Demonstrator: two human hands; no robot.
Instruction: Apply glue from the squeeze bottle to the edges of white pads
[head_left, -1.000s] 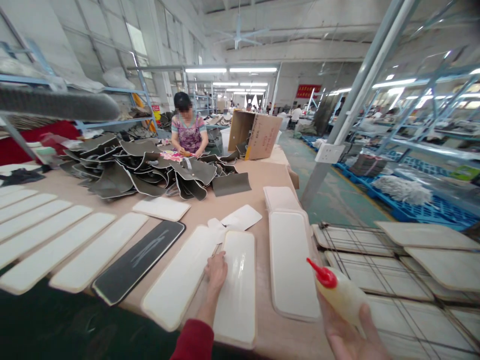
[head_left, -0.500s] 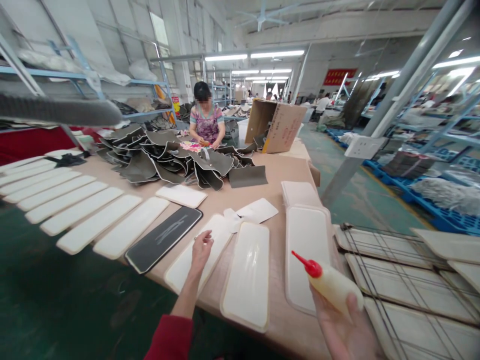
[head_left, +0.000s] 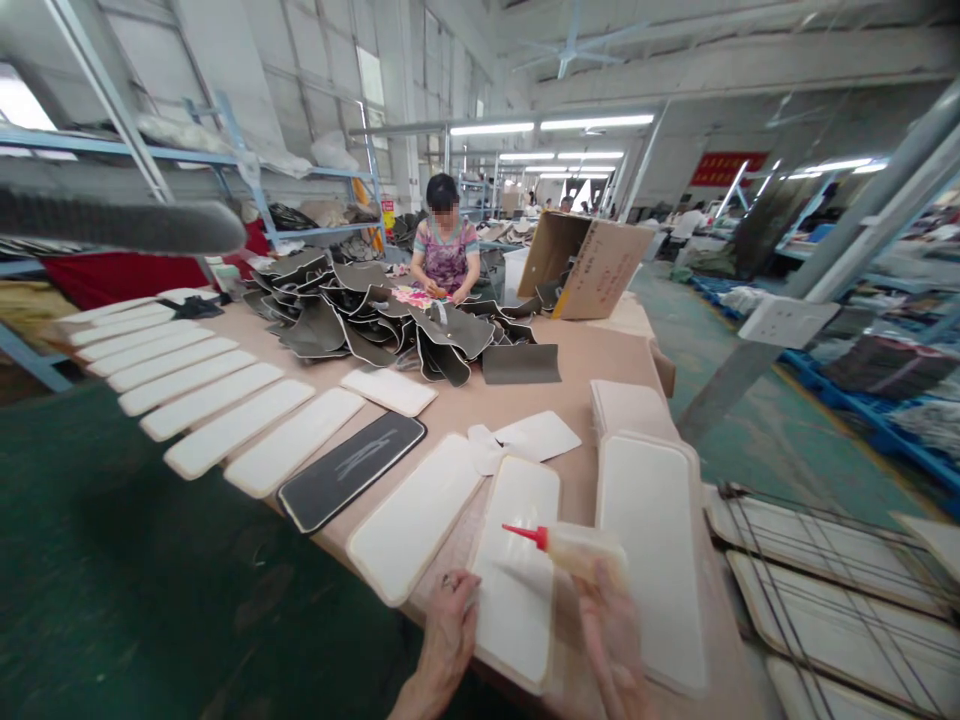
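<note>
My right hand is wrapped round a squeeze bottle with a red nozzle and pale yellowish contents. The bottle lies nearly level, nozzle pointing left, above a white rounded panel with a glossy wet-looking streak. At that panel's left edge is my left hand, fingers curled together, a ring on one. Whether it grips the edge is hidden. Left of it lies another white panel, then a dark panel with grey streaks. A white cut piece rests just behind the panels.
White panels line the table's left edge. A stack of white panels stands at right, near a rack of panels. Dark grey pieces are heaped behind, before a co-worker and a cardboard box.
My left hand has come down and right to the streaked panel's edge. My right hand has brought the bottle left over that panel and levelled it. The view has turned slightly left.
</note>
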